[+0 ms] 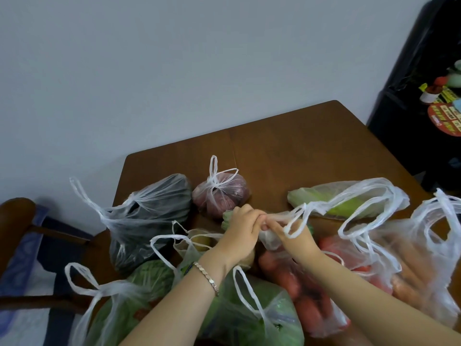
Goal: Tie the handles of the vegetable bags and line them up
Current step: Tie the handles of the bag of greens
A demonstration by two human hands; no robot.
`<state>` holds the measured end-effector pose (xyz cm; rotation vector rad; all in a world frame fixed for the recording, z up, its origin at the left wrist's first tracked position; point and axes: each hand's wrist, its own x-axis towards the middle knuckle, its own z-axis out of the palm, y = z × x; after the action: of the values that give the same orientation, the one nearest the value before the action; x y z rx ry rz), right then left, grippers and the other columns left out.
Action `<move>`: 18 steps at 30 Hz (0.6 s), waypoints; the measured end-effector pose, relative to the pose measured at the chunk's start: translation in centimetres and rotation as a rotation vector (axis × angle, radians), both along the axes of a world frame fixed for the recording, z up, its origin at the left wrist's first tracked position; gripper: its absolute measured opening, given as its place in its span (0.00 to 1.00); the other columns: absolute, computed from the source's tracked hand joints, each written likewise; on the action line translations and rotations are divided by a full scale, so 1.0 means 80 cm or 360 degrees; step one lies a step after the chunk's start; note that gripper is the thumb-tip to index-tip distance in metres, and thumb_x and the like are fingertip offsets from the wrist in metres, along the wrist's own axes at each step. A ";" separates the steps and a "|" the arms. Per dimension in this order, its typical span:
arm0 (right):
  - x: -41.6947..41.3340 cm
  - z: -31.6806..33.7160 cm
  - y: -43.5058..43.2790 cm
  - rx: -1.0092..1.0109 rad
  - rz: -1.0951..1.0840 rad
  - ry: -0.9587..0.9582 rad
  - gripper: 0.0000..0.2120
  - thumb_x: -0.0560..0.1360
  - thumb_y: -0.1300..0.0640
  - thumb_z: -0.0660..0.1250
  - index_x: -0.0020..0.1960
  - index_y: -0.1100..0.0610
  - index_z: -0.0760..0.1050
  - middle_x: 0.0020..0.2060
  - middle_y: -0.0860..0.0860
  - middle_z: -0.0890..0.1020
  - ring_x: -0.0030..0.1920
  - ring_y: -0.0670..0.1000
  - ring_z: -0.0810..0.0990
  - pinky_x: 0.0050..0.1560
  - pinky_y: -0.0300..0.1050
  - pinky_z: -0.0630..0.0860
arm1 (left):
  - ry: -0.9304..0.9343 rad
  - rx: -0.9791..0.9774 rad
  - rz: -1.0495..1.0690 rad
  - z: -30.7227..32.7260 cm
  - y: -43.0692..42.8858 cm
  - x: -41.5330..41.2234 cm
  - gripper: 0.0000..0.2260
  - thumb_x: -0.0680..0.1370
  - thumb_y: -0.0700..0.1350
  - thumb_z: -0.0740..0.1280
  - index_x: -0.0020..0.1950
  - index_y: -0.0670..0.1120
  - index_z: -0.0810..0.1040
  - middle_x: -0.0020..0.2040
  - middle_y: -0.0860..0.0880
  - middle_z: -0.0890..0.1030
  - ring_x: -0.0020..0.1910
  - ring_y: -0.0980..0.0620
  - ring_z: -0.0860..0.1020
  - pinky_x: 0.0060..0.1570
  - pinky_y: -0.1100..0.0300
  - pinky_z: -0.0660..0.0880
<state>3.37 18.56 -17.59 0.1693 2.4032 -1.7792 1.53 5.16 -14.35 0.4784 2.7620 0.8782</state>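
Several thin white plastic bags of vegetables lie on the brown wooden table (287,148). My left hand (240,228) and my right hand (293,233) meet at the table's middle, both pinching the twisted handles (296,217) of one bag; its contents are mostly hidden under my hands. A small bag of reddish vegetables (220,193) stands behind them with its handles knotted. A dark bag (149,216) sits at the left. Green leafy bags (239,310) lie in front. A bag of carrots (409,273) and a bag of red vegetables (301,288) lie at the right.
A bag of pale green cabbage (344,199) lies at the back right with loose handles. A wooden chair with a blue cushion (22,233) stands left of the table. A dark cabinet with stickers (424,96) stands at the right. A grey wall lies behind.
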 end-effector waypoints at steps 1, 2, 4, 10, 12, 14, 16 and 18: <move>-0.001 -0.001 0.002 -0.0027 -0.0060 0.0020 0.09 0.75 0.63 0.65 0.46 0.70 0.77 0.34 0.54 0.78 0.33 0.35 0.77 0.38 0.30 0.71 | 0.0030 -0.0015 -0.0017 -0.001 -0.001 -0.001 0.13 0.81 0.44 0.55 0.51 0.43 0.79 0.48 0.44 0.74 0.51 0.48 0.69 0.55 0.60 0.62; 0.000 -0.001 0.004 -0.0044 -0.0100 0.0032 0.09 0.74 0.65 0.65 0.46 0.72 0.77 0.34 0.56 0.78 0.33 0.34 0.77 0.39 0.28 0.71 | 0.0046 -0.0005 -0.0028 -0.001 -0.002 -0.001 0.13 0.81 0.44 0.56 0.49 0.43 0.80 0.45 0.45 0.73 0.50 0.48 0.68 0.53 0.61 0.62; 0.000 -0.002 0.005 -0.0114 -0.0052 0.0026 0.09 0.75 0.66 0.63 0.46 0.74 0.76 0.34 0.58 0.78 0.37 0.37 0.77 0.43 0.32 0.73 | 0.0033 0.0080 -0.0034 -0.001 -0.002 -0.001 0.12 0.80 0.44 0.59 0.48 0.43 0.81 0.41 0.49 0.70 0.46 0.52 0.68 0.49 0.65 0.61; -0.004 -0.019 0.007 -0.0600 -0.0349 -0.0439 0.07 0.69 0.61 0.67 0.36 0.64 0.72 0.29 0.55 0.73 0.32 0.52 0.72 0.31 0.40 0.69 | -0.0078 0.0259 0.0118 -0.004 0.009 0.012 0.09 0.77 0.45 0.65 0.47 0.43 0.83 0.44 0.43 0.81 0.44 0.50 0.76 0.45 0.66 0.65; -0.006 -0.020 0.001 -0.0544 -0.0473 -0.0569 0.08 0.69 0.61 0.69 0.34 0.58 0.72 0.31 0.54 0.76 0.35 0.53 0.75 0.37 0.45 0.74 | -0.0103 0.0257 0.0202 -0.006 0.010 0.015 0.09 0.77 0.44 0.65 0.47 0.42 0.83 0.44 0.41 0.81 0.44 0.50 0.76 0.44 0.66 0.65; -0.005 -0.012 -0.004 -0.0389 -0.0625 -0.0550 0.09 0.68 0.59 0.71 0.38 0.54 0.71 0.36 0.55 0.79 0.39 0.53 0.77 0.46 0.49 0.75 | -0.0216 0.0274 0.0298 -0.007 0.013 0.018 0.10 0.77 0.44 0.64 0.46 0.41 0.83 0.41 0.42 0.81 0.42 0.52 0.75 0.42 0.64 0.66; 0.001 -0.002 -0.006 -0.0329 -0.0608 -0.0413 0.13 0.68 0.58 0.72 0.43 0.53 0.67 0.35 0.55 0.79 0.35 0.52 0.77 0.43 0.47 0.75 | -0.0441 0.0362 0.0481 -0.006 0.016 0.018 0.10 0.77 0.45 0.65 0.47 0.40 0.83 0.38 0.47 0.81 0.39 0.53 0.76 0.40 0.61 0.69; 0.013 0.005 -0.005 -0.0171 -0.0396 -0.0154 0.11 0.71 0.59 0.70 0.45 0.51 0.68 0.31 0.53 0.79 0.32 0.50 0.76 0.40 0.45 0.73 | -0.0696 0.0517 0.0728 -0.005 0.018 0.015 0.10 0.77 0.45 0.66 0.48 0.39 0.82 0.35 0.50 0.79 0.35 0.54 0.75 0.35 0.65 0.69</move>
<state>4.40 18.15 -17.21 0.5500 2.2960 -1.9466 2.74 6.60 -14.72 -0.2931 2.3552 1.3531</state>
